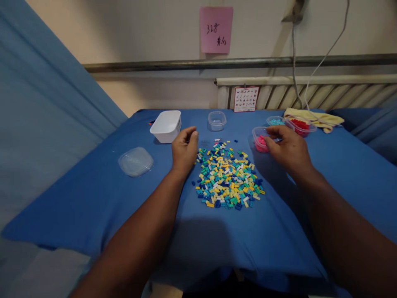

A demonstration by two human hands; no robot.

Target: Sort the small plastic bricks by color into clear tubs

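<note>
A loose pile of small building bricks (229, 178) in yellow, white, green, teal and dark blue lies on the blue cloth. At its upper left edge is my left hand (185, 151), fingers curled in towards the thumb; whatever they may hold is hidden. My right hand (290, 149) is at the right side of a small clear tub (254, 135) with pink bricks (261, 142) inside. Thumb and forefinger are apart there, and the hand hides part of the tub. I cannot tell whether they touch its rim.
A white box (166, 127) and clear lids (135, 162) are on the left. At the back stands an empty clear tub (217, 120). Behind my right hand are tubs of light blue bricks (276, 122) and red bricks (299, 125), beside a yellow cloth (319, 118) and a hanging cord (307, 89).
</note>
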